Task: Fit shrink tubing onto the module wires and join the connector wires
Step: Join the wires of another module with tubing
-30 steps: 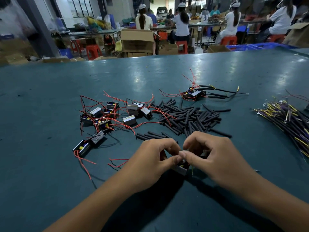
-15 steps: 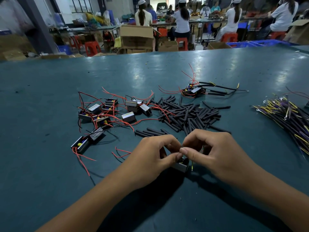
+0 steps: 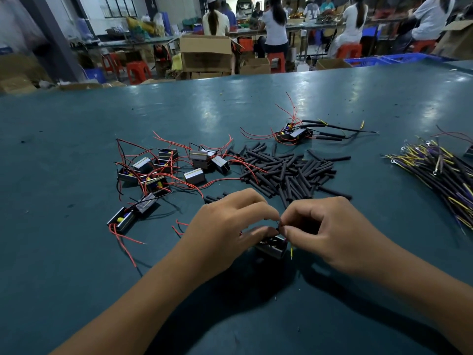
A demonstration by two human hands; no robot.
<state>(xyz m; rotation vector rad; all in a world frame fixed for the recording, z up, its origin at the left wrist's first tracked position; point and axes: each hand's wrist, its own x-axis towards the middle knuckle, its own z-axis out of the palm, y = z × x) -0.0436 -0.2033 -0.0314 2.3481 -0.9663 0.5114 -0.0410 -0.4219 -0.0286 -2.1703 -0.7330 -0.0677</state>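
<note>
Module (image 3: 271, 248) at near desk (image 3: 76, 252) edge, under both hands. Left hand (image 3: 225, 226) and right hand (image 3: 325, 231) fingers pinched on thin wire between them; tubing there too small to tell. Judged light, limp, slippery: grip close to wire end. Tubing pile (image 3: 289, 172) just beyond.

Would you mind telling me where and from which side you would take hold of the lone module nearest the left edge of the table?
I would probably pinch the lone module across its two long side walls, coming from above. It lies flat with its open side up, its long axis slanting away to the right. Red wires trail from its near end, so gripping mid-body should avoid them. The neighbouring module touches its far end, so keep off that end.
</note>
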